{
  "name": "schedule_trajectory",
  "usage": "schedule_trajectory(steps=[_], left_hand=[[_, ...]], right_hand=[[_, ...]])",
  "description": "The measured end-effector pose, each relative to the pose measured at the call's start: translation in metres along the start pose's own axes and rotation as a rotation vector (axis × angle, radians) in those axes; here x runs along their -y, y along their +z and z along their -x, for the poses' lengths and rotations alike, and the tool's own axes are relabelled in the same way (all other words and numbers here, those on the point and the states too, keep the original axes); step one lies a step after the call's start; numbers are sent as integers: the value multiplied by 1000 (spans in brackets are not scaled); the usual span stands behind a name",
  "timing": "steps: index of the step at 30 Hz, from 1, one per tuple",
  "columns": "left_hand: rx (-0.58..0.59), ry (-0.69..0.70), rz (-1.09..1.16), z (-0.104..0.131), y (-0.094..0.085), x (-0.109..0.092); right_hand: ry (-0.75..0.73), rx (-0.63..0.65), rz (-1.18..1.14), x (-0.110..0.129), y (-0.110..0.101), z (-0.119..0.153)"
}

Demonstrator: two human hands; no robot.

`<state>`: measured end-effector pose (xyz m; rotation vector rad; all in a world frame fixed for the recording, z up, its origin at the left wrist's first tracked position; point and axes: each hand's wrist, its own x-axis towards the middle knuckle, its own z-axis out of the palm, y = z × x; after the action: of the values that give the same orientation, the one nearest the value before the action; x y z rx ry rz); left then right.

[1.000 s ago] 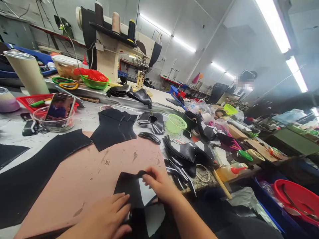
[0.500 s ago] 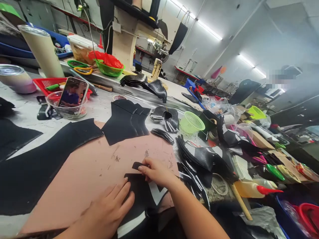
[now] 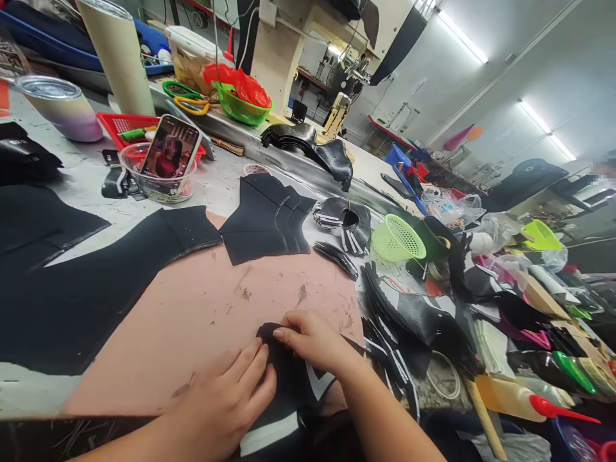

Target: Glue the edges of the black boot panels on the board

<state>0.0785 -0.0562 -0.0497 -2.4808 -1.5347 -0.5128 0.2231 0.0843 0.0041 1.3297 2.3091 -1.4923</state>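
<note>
A black shoe-upper piece [image 3: 285, 378] with white-edged parts lies at the near edge of the pink board [image 3: 192, 321]. My left hand [image 3: 231, 388] rests on its left side, fingers stretched out and fingertips at the top edge. My right hand [image 3: 312, 340] pinches a small black strip [image 3: 267, 330] against that top edge, thumb on top. The strip's right part is hidden under my fingers. Farther up the board and table lie a large black boot-shaped piece [image 3: 120, 276] and a stack of overlapping black pieces [image 3: 269, 221].
A phone [image 3: 171, 151] leans in a clear tub [image 3: 158, 186] at the back left, near a tumbler [image 3: 118, 61]. A green basket [image 3: 397, 237] and bundled black pieces [image 3: 409, 314] stand on the right. Behind is a sewing machine [image 3: 276, 64]. A yellow bottle [image 3: 510, 394] lies at the lower right.
The view has shifted, so the scene sits further right and higher. The strip, earlier held out past the upper piece's edge, now meets that edge, and my left fingertips are closer to my right thumb.
</note>
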Motion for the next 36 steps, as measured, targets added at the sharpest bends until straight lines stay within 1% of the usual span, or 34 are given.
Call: schedule_trajectory(steps=[5,7,12,15,18,20,22,23,25,27,29,30,32,34,36], left_hand=[[-39,5,-1,0,-1,-1],[-55,10,1,1,0,-1],[-45,11,-9,-1,0,0],[-72,21,-18,-2,0,0],[-67,7,2,-1,1,0],[-54,-23,49,-2,-1,3],[-47,-85,193,-7,-7,8],[-21,-146,322,-11,-12,10],[84,-328,679,-20,-23,15],[197,-546,1068,-29,-31,17],[246,-741,1359,-36,-34,16],[253,-817,1460,-39,-34,15],[254,-927,1578,-42,-32,11],[251,-971,1618,-43,-30,8],[236,-958,1597,-44,-31,5]], right_hand=[[-32,-55,111,11,2,5],[-34,-62,133,12,3,5],[-40,-86,188,11,5,3],[-55,-95,202,11,4,2],[-67,-85,134,6,2,2],[-136,-103,17,-2,0,5],[-317,-216,-57,-9,2,12],[-438,-300,-46,-12,4,17],[-667,-474,64,-16,11,30],[-811,-606,203,-16,18,43],[-880,-691,301,-15,24,52],[-900,-716,325,-15,25,56],[-911,-727,313,-12,27,60],[-881,-712,218,-9,27,62],[-817,-680,85,-5,28,62]])
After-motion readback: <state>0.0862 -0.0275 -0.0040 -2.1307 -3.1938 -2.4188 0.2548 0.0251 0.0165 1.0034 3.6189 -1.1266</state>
